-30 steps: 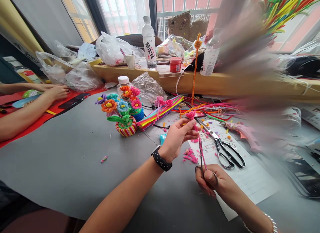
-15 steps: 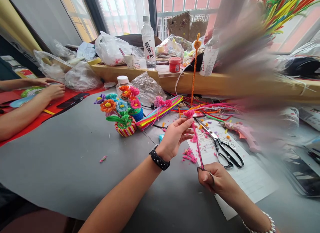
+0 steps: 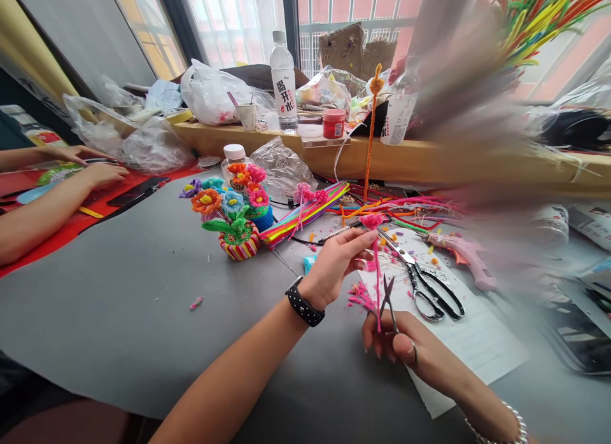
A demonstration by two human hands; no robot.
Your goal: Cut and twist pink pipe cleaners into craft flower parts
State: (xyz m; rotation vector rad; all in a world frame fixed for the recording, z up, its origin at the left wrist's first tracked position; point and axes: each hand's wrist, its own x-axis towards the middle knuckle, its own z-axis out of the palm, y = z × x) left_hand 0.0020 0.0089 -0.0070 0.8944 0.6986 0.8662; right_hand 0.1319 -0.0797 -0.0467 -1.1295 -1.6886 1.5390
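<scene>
Between the thumb and fingers of my left hand [image 3: 337, 263] is a pink pipe-cleaner flower [image 3: 371, 221], its head up. The long fuzzy stem hangs down from my fingertips. My right hand [image 3: 396, 339] has its fingers in the handles of small scissors [image 3: 389, 298], whose blades point up and stand apart just right of the stem. Beneath them a sheet of paper [image 3: 458, 355] carries pink and yellow fuzz clippings. Large black-handled scissors [image 3: 422, 275] lie on it, beside a pink glue gun [image 3: 465, 253].
Left of my hands stand potted pipe-cleaner flowers [image 3: 233, 205] and a bundle of colored pipe cleaners [image 3: 310, 212]. Another person's hands [image 3: 98, 170] rest over a red mat at far left. A water bottle [image 3: 284, 81] stands on the wooden ledge [image 3: 324, 154]. A large blur covers the right side.
The small scissors' blades have swung upward and opened beside the stem. My right hand has turned, its fingers loosened. The flower has moved slightly right, and its stem now hangs straighter.
</scene>
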